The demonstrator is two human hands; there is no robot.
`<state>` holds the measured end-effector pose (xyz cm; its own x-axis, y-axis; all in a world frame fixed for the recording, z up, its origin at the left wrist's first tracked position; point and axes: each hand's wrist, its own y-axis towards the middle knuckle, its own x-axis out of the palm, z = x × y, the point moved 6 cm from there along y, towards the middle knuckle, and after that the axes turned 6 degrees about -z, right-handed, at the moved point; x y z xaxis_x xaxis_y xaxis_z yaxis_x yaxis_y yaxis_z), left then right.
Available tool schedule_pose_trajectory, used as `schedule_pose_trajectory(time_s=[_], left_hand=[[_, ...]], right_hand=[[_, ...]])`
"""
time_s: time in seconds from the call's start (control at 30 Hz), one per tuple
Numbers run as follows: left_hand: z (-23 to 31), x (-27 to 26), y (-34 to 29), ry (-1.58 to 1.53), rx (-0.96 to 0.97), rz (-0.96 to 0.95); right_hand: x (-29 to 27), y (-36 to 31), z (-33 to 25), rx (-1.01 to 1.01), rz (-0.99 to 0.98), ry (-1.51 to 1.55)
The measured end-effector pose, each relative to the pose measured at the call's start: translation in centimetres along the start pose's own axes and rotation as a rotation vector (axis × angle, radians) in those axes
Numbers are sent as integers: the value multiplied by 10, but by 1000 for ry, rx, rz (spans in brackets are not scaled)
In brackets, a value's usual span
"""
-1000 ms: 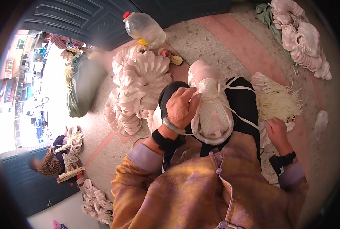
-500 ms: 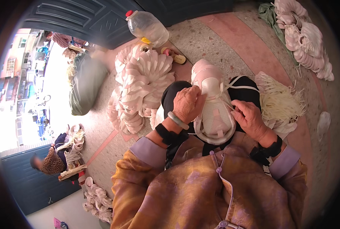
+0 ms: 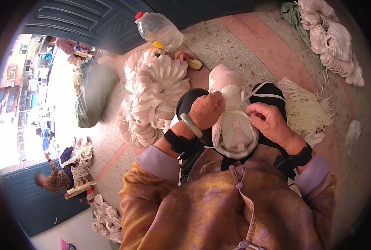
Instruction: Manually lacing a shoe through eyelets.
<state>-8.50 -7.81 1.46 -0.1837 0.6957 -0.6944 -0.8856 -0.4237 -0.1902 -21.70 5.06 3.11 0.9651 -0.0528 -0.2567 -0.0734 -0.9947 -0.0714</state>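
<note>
The right hand (image 3: 272, 125), a second ago beside the pale yellow strands (image 3: 308, 108), is now working at the right edge of the pale pink shoe upper (image 3: 235, 125), its fingers pinching one of the white laces (image 3: 268, 96). The upper is lying on the lap, toe pointing away. The left hand (image 3: 206, 110) is staying at its left edge, fingers curling inward; whether they are gripping anything cannot be told. A co-worker (image 3: 58, 180) is now raising an arm. A red-capped clear jug (image 3: 164, 31) is showing a yellow patch low down, inside or outside unclear. A green sack (image 3: 96, 96) is bulging, contents hidden. A sandal (image 3: 194, 64) is bearing a mark too small to read.
</note>
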Motion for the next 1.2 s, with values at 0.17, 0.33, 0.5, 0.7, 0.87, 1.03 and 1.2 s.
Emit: schedule_pose_trajectory(time_s=[0.17, 0.33, 0.5, 0.7, 0.87, 1.03, 1.2], left_hand=[[2, -5, 7, -112, 79, -50], [17, -13, 9, -765, 21, -341], [59, -17, 4, -936, 103, -461], [26, -50, 6, -1104, 82, 89], [-22, -40, -1, -1337, -25, 131], [-36, -11, -6, -1371, -112, 73], [-29, 4, -12, -987, -185, 152]], right_hand=[[3, -4, 11, 50, -16, -23], [0, -5, 0, 4, -10, -282], [3, -3, -5, -74, 9, -371], [3, -7, 0, -52, -8, -347], [6, -22, -23, -114, -112, -328], [-18, -59, -56, -151, -153, -305], [-69, -129, -51, 170, -199, -350]])
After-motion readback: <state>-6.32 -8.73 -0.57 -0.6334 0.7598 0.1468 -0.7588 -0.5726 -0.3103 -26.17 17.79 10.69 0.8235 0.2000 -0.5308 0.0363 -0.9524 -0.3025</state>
